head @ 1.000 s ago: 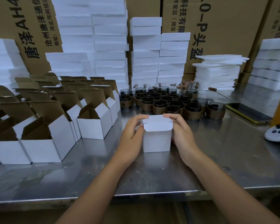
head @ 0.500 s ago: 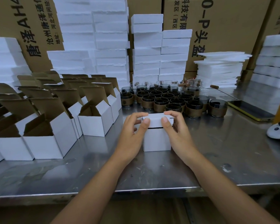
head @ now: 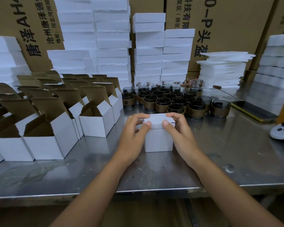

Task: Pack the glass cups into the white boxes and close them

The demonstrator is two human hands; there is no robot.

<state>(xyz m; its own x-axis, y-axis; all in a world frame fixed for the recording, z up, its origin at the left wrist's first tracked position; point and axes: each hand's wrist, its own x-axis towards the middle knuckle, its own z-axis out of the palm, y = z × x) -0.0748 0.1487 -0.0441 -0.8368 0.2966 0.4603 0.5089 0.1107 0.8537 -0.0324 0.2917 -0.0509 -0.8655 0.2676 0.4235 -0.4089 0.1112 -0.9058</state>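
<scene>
A small white box (head: 158, 140) stands on the steel table (head: 154, 174) in front of me, its lid folded flat on top. My left hand (head: 134, 133) holds its left side, thumb on the lid's front edge and fingers curled over the top. My right hand (head: 179, 131) mirrors it on the right side. Behind the box stand several dark glass cups with brown bands (head: 174, 102). Several open white boxes with brown insides (head: 56, 118) stand in rows at the left. What is inside the held box is hidden.
Stacks of white foam blocks (head: 147, 46) and foam sheets (head: 223, 71) stand at the back against big cardboard cartons. A phone (head: 251, 110) and a white controller (head: 282, 131) lie at the right. The table's front edge runs just below my forearms.
The lid, raised and held by both hands a second ago, is now folded down flat onto the box, with my thumbs along its front edge.
</scene>
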